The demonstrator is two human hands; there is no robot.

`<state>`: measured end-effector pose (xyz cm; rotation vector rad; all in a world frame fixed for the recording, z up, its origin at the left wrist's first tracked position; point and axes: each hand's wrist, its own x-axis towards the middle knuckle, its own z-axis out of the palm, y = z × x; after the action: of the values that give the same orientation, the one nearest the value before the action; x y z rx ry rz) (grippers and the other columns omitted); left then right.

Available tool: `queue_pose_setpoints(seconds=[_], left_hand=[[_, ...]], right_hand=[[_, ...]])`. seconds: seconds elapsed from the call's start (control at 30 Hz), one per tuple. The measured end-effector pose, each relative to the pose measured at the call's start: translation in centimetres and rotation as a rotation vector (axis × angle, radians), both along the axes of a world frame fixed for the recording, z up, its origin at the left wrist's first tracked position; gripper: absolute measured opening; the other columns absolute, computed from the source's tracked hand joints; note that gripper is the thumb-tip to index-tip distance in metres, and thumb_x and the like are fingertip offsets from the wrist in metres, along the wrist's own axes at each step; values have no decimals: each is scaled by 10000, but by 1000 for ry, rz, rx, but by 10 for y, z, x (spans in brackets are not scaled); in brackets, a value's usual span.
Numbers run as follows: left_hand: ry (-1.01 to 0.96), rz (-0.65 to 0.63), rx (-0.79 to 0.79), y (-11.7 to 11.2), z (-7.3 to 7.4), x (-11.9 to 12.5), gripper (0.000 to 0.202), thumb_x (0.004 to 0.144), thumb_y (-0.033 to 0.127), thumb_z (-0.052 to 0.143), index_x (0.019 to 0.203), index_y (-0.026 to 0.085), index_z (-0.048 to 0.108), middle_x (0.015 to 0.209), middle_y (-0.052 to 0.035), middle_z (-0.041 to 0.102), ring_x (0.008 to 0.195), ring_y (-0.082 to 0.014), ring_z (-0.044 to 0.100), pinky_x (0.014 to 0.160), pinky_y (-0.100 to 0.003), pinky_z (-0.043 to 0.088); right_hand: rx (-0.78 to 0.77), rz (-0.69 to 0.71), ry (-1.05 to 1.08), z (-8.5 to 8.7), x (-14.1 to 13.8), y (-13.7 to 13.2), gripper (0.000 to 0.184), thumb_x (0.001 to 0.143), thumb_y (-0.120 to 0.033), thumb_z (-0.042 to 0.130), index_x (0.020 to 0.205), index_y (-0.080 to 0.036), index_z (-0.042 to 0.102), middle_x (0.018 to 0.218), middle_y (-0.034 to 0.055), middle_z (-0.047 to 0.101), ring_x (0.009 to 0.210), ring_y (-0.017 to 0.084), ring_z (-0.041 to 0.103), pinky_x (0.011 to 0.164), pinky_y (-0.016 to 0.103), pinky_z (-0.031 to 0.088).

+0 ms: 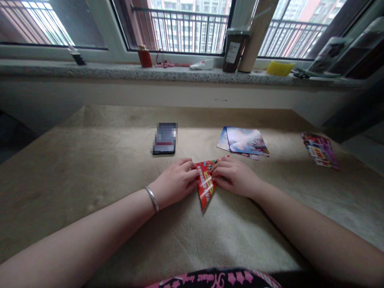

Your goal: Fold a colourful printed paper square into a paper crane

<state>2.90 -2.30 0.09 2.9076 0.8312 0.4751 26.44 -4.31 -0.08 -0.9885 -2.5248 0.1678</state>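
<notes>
A red printed sheet of paper (205, 185), folded into a triangle, lies on the tan table (120, 240) with one sharp corner toward me. White and yellow lettering covers its face. On its left edge rest the curled fingertips of my left hand (177, 180), whose wrist wears a silver bangle (152, 199). My right hand (237, 176) grips the right side of the paper, its fingers bent together over the fold. Part of the paper's top and right edges is hidden under the fingers.
Beyond my left hand lies a phone (164, 138), its screen blurred. Past my right hand are several blue printed sheets (246, 141), and farther right some red and purple printed papers (320, 150). A stone windowsill (114, 73) holds a dark jar (235, 50) and a yellow object (280, 68).
</notes>
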Motion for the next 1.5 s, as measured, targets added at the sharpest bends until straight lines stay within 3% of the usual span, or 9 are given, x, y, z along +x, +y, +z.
queue_pose_setpoints(seconds=[0.4, 0.57, 0.77, 0.9, 1.2, 1.3, 1.5], left_hand=[[30, -29, 10, -6, 3, 10, 196, 926, 244, 477, 932, 109, 619, 1043, -124, 628, 1045, -227, 567, 909, -393, 513], [110, 12, -7, -8, 9, 16, 195, 928, 224, 467, 969, 107, 618, 999, -121, 633, 984, -224, 587, 887, -402, 515], [122, 70, -9, -9, 10, 18, 204, 906, 306, 525, 914, 126, 619, 965, -109, 628, 906, -227, 583, 821, -390, 527], [105, 84, -2, -12, 6, 18, 237, 901, 326, 513, 983, 121, 599, 1021, -121, 612, 997, -247, 553, 894, -400, 504], [145, 86, 3, -11, 3, 19, 355, 901, 396, 493, 1086, 109, 587, 1036, -119, 587, 1001, -252, 523, 911, -405, 483], [145, 60, 53, -10, -2, 17, 442, 911, 411, 476, 1279, 170, 517, 1067, -120, 568, 977, -249, 519, 879, -412, 482], [155, 40, 127, -9, -7, 14, 428, 933, 420, 425, 1315, 251, 518, 1031, -119, 547, 924, -243, 504, 826, -407, 477]], right_hand=[[-38, -2, 9, 1, 6, -3, 130, 873, -281, 581, 818, -206, 672, 913, 54, 700, 865, 182, 619, 817, 353, 475], [-49, -31, -12, 1, 4, -4, 126, 859, -277, 595, 796, -193, 665, 847, 52, 674, 817, 179, 599, 754, 326, 468], [-76, -55, 6, 0, 3, -5, 67, 831, -248, 614, 815, -205, 663, 862, 46, 664, 835, 181, 585, 756, 318, 457], [-86, -35, 8, 3, 5, -5, 49, 818, -227, 612, 807, -208, 657, 862, 41, 662, 843, 181, 583, 753, 313, 454], [-92, 67, 0, 5, 14, -4, 95, 767, -162, 592, 781, -223, 664, 906, 34, 679, 886, 179, 604, 780, 316, 478], [-105, 102, 10, 4, 17, -4, 129, 761, -146, 581, 786, -224, 681, 935, 39, 685, 893, 174, 616, 792, 321, 488], [-171, 125, 35, 5, 18, -3, 204, 730, -99, 570, 820, -222, 705, 966, 40, 685, 867, 163, 632, 771, 309, 505]])
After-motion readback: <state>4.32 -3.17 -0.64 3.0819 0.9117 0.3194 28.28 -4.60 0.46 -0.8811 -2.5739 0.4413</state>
